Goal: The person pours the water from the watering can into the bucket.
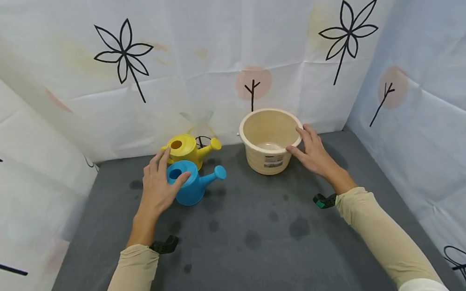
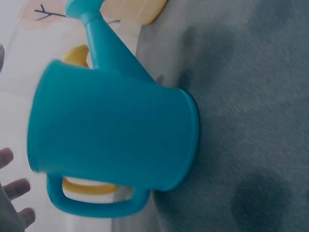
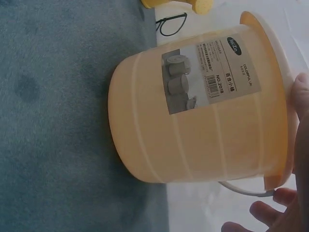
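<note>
A blue watering can (image 1: 191, 191) stands upright on the dark grey cloth, its spout to the right. My left hand (image 1: 158, 185) is at its left side, thumb over the top and fingers spread. In the left wrist view the fingertips (image 2: 17, 188) are apart from the can. Behind it stands a yellow watering can (image 1: 191, 150), partly hidden. To the right is a cream bucket (image 1: 256, 160) with a printed label (image 3: 212, 72). My right hand (image 1: 315, 155) is at the bucket's right rim, thumb at the front edge, other fingers loosely spread. Its handle (image 3: 246, 192) hangs on the far side.
The grey cloth (image 1: 244, 266) has darker round spots and covers the table. White sheets with plant drawings form a back wall (image 1: 207, 49) and side walls. Both cans and the bucket stand near the back wall.
</note>
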`<state>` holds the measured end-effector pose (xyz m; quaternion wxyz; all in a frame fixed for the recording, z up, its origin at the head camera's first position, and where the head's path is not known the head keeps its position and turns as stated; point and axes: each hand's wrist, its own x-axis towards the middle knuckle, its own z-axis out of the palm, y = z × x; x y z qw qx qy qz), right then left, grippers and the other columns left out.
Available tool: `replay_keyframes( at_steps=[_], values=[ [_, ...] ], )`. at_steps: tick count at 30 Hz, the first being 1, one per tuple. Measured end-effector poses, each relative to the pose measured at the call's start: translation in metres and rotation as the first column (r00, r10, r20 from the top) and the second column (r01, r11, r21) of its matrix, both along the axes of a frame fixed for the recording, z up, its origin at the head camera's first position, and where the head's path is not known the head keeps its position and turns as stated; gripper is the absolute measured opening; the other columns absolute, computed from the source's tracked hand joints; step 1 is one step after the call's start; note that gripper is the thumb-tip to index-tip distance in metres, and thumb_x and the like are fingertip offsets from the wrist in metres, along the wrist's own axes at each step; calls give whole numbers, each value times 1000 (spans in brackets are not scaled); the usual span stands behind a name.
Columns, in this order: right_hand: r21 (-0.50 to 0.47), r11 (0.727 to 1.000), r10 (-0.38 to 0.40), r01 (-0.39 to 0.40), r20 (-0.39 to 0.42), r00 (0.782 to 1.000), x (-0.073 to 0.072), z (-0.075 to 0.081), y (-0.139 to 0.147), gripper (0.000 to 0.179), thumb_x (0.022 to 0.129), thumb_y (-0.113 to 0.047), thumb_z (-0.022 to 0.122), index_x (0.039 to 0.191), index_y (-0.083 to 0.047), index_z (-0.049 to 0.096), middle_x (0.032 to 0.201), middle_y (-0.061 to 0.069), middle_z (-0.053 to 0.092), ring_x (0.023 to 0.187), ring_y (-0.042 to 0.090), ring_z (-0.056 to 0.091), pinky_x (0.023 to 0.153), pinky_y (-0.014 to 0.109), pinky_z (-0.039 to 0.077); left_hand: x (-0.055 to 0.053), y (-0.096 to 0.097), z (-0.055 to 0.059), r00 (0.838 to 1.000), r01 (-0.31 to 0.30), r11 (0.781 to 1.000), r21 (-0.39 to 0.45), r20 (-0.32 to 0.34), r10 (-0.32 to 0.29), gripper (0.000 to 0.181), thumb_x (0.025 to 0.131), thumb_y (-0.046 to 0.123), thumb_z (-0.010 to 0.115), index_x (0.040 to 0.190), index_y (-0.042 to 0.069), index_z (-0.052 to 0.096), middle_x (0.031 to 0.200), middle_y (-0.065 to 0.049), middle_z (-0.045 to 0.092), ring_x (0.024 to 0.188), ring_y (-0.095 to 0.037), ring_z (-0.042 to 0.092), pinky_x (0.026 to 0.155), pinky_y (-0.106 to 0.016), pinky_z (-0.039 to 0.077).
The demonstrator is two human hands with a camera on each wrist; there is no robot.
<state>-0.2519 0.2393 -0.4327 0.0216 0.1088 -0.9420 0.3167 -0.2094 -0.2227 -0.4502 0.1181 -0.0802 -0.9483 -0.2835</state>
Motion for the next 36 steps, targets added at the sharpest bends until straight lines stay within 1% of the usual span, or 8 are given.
replay_keyframes(
  at_steps=[6, 11, 16, 21, 26, 30, 33, 36],
  values=[
    [-78, 997, 7, -8, -8, 1000, -6, -8, -1, 83, 104, -52, 51, 165, -12, 13, 171, 20, -4, 158, 46, 4, 121, 72, 18, 0, -17, -16, 995, 30, 989, 143, 87, -42, 90, 99, 56, 59, 166, 25, 9, 166, -22, 19, 146, -49, 23, 110, -75, 26],
    [-98, 995, 11, -11, 6, 1000, -7, -9, -3, 84, 103, -54, 52, 165, -13, 13, 171, 19, -6, 156, 46, 14, 120, 70, 24, 0, -29, -30, 986, 12, 972, 233, 162, -51, 85, 103, 53, 53, 166, 16, 11, 160, -25, 30, 146, -47, 26, 114, -74, 24],
    [-113, 994, 12, -10, 18, 1000, -7, -10, -3, 83, 104, -55, 51, 165, -13, 13, 171, 18, -8, 145, 46, 31, 114, 67, 34, 0, -35, -41, 982, -17, 929, 369, 183, -55, 69, 109, 50, 40, 162, 8, 26, 159, -26, 34, 148, -47, 30, 118, -70, 27],
    [-130, 992, 13, -9, 30, 999, -6, -12, -1, 82, 104, -54, 50, 165, -14, 12, 170, 18, -9, 144, 48, 33, 112, 66, 39, -1, -38, -55, 983, -27, 868, 496, 169, -66, 59, 112, 44, 30, 155, 3, 38, 160, -22, 37, 150, -43, 31, 120, -67, 26],
    [-146, 989, 6, 0, 44, 999, -4, -13, 2, 81, 104, -52, 51, 165, -15, 12, 171, 16, -11, 145, 50, 33, 113, 65, 40, -3, -40, -60, 982, -42, 853, 521, 180, -62, 56, 113, 39, 30, 153, 2, 40, 159, -22, 40, 150, -41, 32, 122, -65, 27],
    [-164, 986, 11, -2, 56, 998, -5, -12, 3, 81, 104, -52, 52, 165, -18, 11, 171, 13, -12, 147, 49, 32, 114, 65, 40, -3, -42, -58, 975, -69, 848, 526, 217, -56, 54, 112, 41, 33, 147, 0, 44, 147, -22, 48, 140, -31, 41, 117, -54, 34],
    [-172, 985, 17, -6, 63, 998, -5, -11, 3, 82, 104, -53, 52, 165, -19, 10, 171, 11, -13, 147, 48, 32, 114, 65, 39, -2, -41, -56, 968, -79, 839, 539, 243, -65, 53, 112, 41, 35, 141, -1, 47, 133, -13, 54, 126, -17, 47, 110, -39, 38],
    [-172, 985, 14, -2, 67, 998, -4, -10, 4, 82, 104, -52, 52, 165, -19, 10, 171, 11, -13, 147, 47, 33, 113, 64, 41, 0, -39, -56, 960, -85, 809, 582, 264, -89, 51, 111, 40, 38, 138, -1, 49, 122, 0, 55, 116, -4, 49, 105, -25, 39]
  ],
)
